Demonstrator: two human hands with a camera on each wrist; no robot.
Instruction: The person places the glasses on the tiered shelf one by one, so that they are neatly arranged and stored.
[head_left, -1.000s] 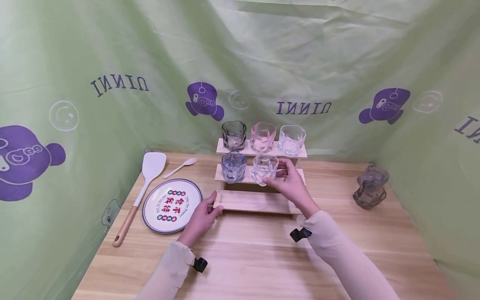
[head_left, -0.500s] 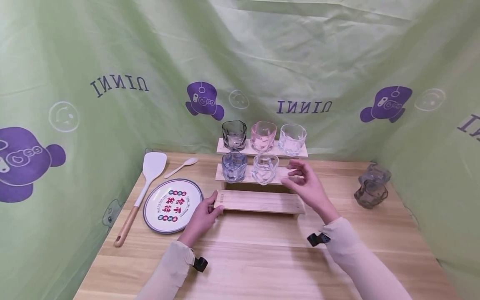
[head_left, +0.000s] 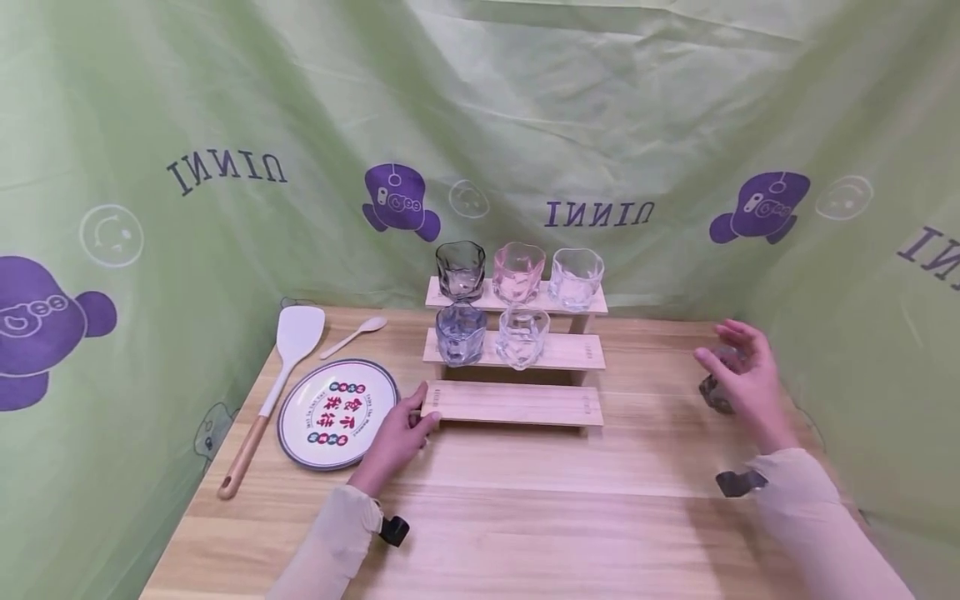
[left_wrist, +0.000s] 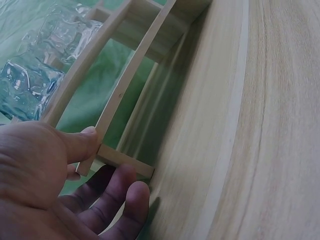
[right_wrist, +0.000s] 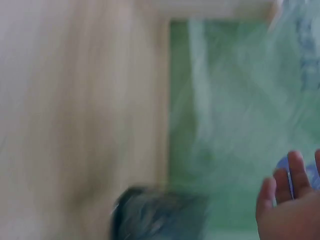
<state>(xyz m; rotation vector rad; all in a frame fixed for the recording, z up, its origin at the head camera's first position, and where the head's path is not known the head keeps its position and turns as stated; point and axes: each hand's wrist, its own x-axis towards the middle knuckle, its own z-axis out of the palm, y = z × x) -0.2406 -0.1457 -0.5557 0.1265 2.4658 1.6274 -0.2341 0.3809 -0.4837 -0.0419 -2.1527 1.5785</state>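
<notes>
A three-step wooden rack (head_left: 517, 403) stands at the back of the table. My left hand (head_left: 393, 442) grips the left end of its lowest board; the left wrist view shows the thumb on the board (left_wrist: 120, 95) and curled fingers beneath. Over at the far right, my right hand (head_left: 753, 387) has spread fingers near the dark grey glasses (head_left: 716, 397), partly covering them. In the blurred right wrist view, a dark glass (right_wrist: 155, 215) appears apart from the fingers. On the middle step sit a blue glass (head_left: 461, 337) and a clear glass (head_left: 522, 340).
The top step bears a grey glass (head_left: 461, 271), a pink glass (head_left: 519, 273) and a clear glass (head_left: 577, 279). Left of the rack lie a plate (head_left: 378, 425), a white spatula (head_left: 300, 333) and a small spoon (head_left: 354, 337). Green curtain (head_left: 645, 100) surrounds the table.
My right hand has let go of the clear glass on the middle step and moved right to the dark glasses. My left hand keeps its grip on the rack.
</notes>
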